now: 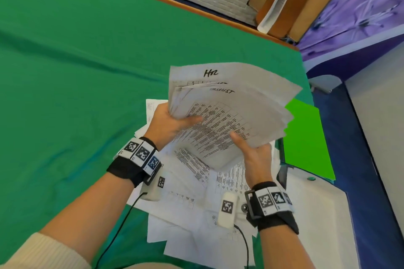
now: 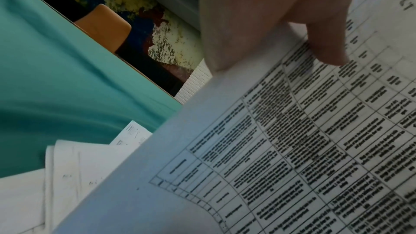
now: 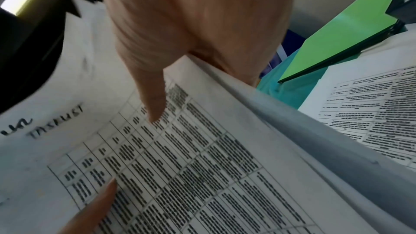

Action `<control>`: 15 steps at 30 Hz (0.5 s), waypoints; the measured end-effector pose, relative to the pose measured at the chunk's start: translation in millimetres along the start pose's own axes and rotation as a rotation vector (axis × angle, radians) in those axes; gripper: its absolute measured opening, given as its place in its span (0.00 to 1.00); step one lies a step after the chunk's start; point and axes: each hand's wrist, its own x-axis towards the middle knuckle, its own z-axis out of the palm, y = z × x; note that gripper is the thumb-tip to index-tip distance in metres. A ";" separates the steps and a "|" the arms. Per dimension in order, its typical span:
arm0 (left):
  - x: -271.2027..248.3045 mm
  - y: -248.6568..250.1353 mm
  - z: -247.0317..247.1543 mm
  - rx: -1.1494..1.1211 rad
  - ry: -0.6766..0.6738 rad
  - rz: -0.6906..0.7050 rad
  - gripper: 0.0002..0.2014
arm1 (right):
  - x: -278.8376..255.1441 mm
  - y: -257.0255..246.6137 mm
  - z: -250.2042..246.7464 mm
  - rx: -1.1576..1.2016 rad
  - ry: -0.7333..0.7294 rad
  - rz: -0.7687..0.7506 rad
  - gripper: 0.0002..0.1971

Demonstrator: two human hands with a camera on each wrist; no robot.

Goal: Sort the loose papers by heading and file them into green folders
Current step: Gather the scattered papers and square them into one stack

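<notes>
From the head camera I see my left hand [image 1: 168, 123] and right hand [image 1: 254, 155] lifted above the worktop [image 1: 76, 72], both gripping one fanned stack of papers [image 1: 231, 113]. The left hand clamps the stack's left edge, thumb lying across the top sheet; the right hand holds the near edge, thumb on top and fingers hidden underneath. The sheet at the back reads "HR", and one in front of it reads "TASKLIST". Below both hands more loose sheets [image 1: 192, 209] lie scattered on the green cloth. Just right of the right hand, a bright green folder [image 1: 306, 137] lies at the edge of the worktop.

On the left wrist camera, my left hand [image 2: 270, 15] has its thumb pressed onto the printed table of the top sheet [image 2: 292, 149]; other sheets [image 2: 74, 163] lie below on the cloth.

On the right wrist camera, my right hand [image 3: 191, 24] pinches the stack [image 3: 180, 166], its thumb pointing down the page. The green folder [image 3: 351, 31] sits to its right, beside another printed sheet [image 3: 371, 113].
</notes>
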 end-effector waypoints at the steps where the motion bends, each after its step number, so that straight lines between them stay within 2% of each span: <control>1: 0.2 -0.2 -0.7 -0.010 0.024 0.005 0.19 | 0.4 -0.3 1.7 0.001 0.010 -0.007 0.23; 5: 0.6 -0.2 -0.8 -0.055 0.089 0.038 0.22 | 4.3 -2.0 8.7 0.094 0.078 -0.080 0.23; 7: 0.0 -8.1 -3.0 -0.057 0.099 0.003 0.28 | 3.8 7.6 9.1 0.064 0.062 -0.046 0.29; 9: -2.7 -19.3 -7.0 -0.001 0.105 -0.057 0.33 | -0.6 18.9 5.4 -0.022 0.062 0.028 0.28; 11: -5.9 -28.6 -9.0 0.043 0.095 -0.065 0.32 | -3.0 24.2 2.5 -0.066 0.077 0.031 0.25; 15: -6.4 -26.8 -2.1 0.072 0.116 -0.005 0.29 | -1.0 17.1 4.3 0.039 0.146 -0.049 0.31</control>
